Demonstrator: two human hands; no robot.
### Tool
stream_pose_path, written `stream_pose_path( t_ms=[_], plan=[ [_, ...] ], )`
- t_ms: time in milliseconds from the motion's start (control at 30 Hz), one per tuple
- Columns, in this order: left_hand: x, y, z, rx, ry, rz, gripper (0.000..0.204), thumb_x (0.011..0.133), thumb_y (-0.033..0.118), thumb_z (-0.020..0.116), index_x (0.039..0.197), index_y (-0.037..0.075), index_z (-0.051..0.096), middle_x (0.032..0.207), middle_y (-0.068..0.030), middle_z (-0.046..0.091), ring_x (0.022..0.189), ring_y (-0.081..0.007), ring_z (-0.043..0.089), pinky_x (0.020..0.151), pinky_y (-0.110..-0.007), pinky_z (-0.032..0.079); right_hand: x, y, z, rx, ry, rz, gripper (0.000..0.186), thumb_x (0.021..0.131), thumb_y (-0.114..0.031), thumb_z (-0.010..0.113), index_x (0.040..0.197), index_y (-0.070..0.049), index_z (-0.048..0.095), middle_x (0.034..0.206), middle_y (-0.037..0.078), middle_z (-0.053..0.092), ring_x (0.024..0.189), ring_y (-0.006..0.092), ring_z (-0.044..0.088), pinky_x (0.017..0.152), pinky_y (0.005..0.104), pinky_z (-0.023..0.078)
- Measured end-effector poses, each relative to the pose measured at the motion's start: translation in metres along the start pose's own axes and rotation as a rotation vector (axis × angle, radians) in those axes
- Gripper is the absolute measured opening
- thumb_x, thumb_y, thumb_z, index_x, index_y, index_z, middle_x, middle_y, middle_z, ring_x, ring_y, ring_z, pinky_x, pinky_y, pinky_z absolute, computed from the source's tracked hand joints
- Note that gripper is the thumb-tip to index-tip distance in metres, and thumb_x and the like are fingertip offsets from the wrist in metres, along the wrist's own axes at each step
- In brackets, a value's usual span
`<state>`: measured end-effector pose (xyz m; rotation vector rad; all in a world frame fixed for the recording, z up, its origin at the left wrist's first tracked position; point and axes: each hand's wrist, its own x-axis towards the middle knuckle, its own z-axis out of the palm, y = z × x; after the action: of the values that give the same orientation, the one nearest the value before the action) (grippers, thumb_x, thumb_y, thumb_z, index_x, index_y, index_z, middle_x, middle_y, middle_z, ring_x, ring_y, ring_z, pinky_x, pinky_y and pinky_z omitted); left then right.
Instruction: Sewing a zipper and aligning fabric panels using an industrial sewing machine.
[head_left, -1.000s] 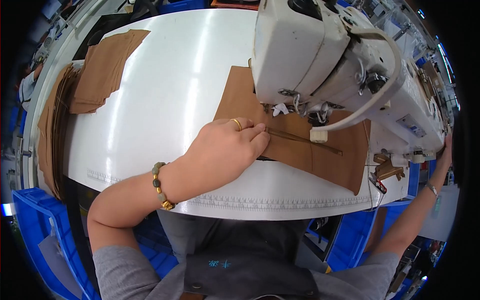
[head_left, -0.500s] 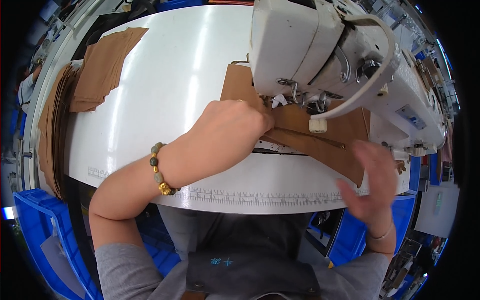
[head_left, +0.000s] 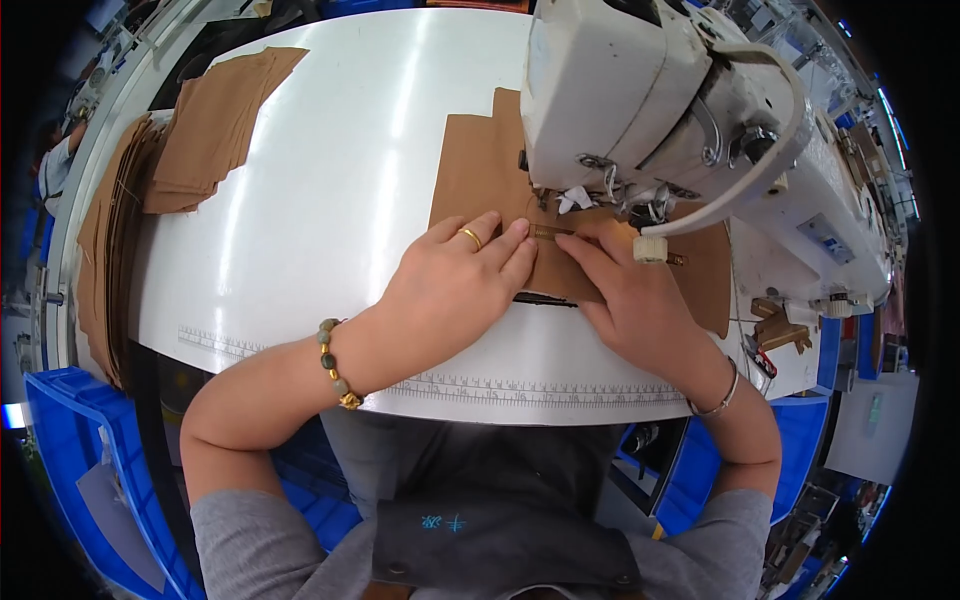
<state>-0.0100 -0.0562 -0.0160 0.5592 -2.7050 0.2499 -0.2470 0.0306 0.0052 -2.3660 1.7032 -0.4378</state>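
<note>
Brown fabric [head_left: 470, 165] lies under the presser foot of a white sewing machine [head_left: 600, 90]. A strip that looks like a zipper [head_left: 549, 232] runs across it just in front of the foot, and a small metal piece shows at its right end. My left hand [head_left: 455, 270] rests flat on the fabric's left part, fingers stretched out and tips beside the strip. My right hand [head_left: 640, 295] has its fingers bent and closed on the fabric at the strip's right side. The needle point is hard to make out.
A fanned stack of brown fabric pieces [head_left: 220, 130] lies at the far left, with a thicker stack [head_left: 110, 250] hanging over the table's left edge. Blue bins [head_left: 75, 440] stand below. Small brown scraps [head_left: 780, 328] and a small tool [head_left: 760, 358] lie at right.
My right hand has come in from the right onto the fabric. My left hand has opened from a closed grip and lies flat. The fabric has shifted and spreads further beyond the foot.
</note>
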Motion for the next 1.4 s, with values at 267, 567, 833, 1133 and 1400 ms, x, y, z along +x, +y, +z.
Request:
stream_pose_path(
  t_ms=[267,567,833,1133,1400],
  plan=[
    [-0.041,0.002,-0.029,-0.196,0.198,0.163,0.029,0.088,0.024,0.077,0.112,0.009,0.073,0.120,-0.0057,0.073,0.106,-0.0271,0.071,0.089,-0.040,0.059,0.016,0.004,0.002,0.167,0.001,0.116,0.032,0.099,-0.009,0.061,0.129,0.001,0.066,0.129,0.018,0.061,0.118,0.0377,0.061,0.102,0.0419,0.048],
    [0.014,-0.067,0.032,-0.262,-0.152,-0.113,0.042,0.095,0.032,0.070,0.128,0.005,0.068,0.133,-0.0107,0.065,0.121,-0.0285,0.059,0.105,-0.052,0.044,0.017,0.006,0.009,0.191,0.070,0.083,0.029,0.102,-0.014,0.060,0.126,0.000,0.068,0.125,0.017,0.064,0.116,0.0379,0.061,0.103,0.0434,0.047],
    [0.065,-0.088,0.089,-0.113,-0.107,-0.079,0.067,0.084,0.041,0.078,0.146,0.023,0.059,0.150,-0.0062,0.055,0.146,-0.0298,0.039,0.110,-0.067,0.034,0.020,0.004,0.004,0.156,0.089,0.027,0.029,0.098,-0.012,0.064,0.124,-0.002,0.067,0.121,0.013,0.065,0.108,0.0362,0.065,0.096,0.0453,0.050],
    [0.061,-0.087,0.085,-0.338,-0.074,-0.121,0.069,0.084,0.044,0.077,0.147,0.022,0.058,0.152,-0.0061,0.054,0.153,-0.0326,0.029,0.114,-0.068,0.031,0.020,-0.005,-0.003,0.103,0.045,0.039,0.028,0.098,-0.012,0.062,0.123,-0.001,0.067,0.121,0.013,0.065,0.106,0.0357,0.066,0.094,0.0435,0.051],
    [0.058,-0.083,0.067,-0.195,-0.245,-0.152,0.074,0.098,0.056,0.064,0.159,0.018,0.044,0.162,-0.0034,0.047,0.143,-0.0159,0.045,0.116,-0.047,0.027,0.016,-0.011,-0.005,0.046,0.047,0.029,0.031,0.095,-0.012,0.066,0.124,-0.001,0.069,0.120,0.013,0.064,0.107,0.0351,0.066,0.094,0.0437,0.051]
  ],
)
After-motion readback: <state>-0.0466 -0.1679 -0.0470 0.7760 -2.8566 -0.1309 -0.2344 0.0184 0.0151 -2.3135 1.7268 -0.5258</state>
